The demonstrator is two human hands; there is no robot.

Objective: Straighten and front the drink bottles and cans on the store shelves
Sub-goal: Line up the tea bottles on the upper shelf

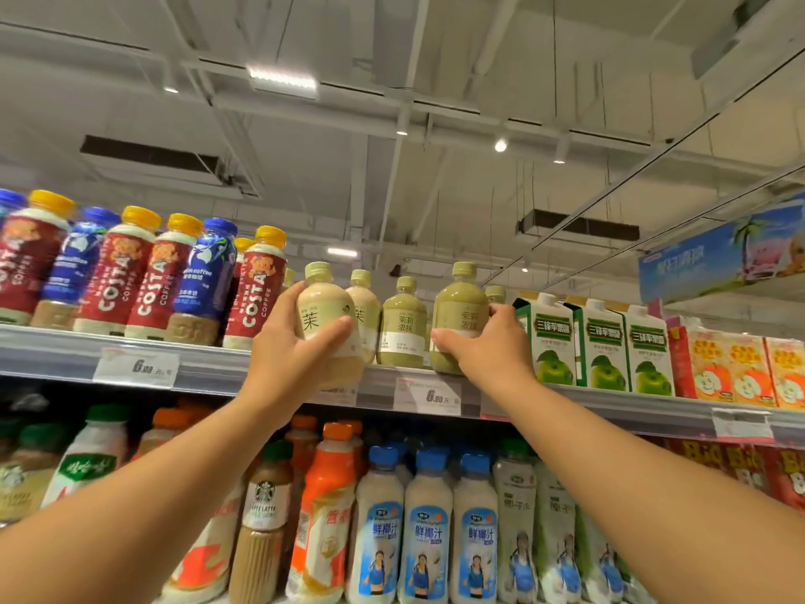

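Note:
On the top shelf (209, 368) stand small tea bottles with pale green caps. My left hand (289, 355) grips a beige tea bottle (324, 313) at the shelf's front edge, thumb across its label. My right hand (488, 346) grips a green matcha bottle (459, 307), thumb on its lower front and fingers round its right side. Between them stand another beige bottle (365, 311) and another green bottle (401, 329), labels facing out. More caps show behind them.
Red and blue Costa coffee bottles (130, 276) fill the top shelf on the left. Green apple cartons (601, 346) and orange juice boxes (736, 368) stand on the right. The lower shelf holds coconut milk bottles (424, 525), a Starbucks bottle (263, 516) and orange bottles. Price tags (429, 396) line the shelf edge.

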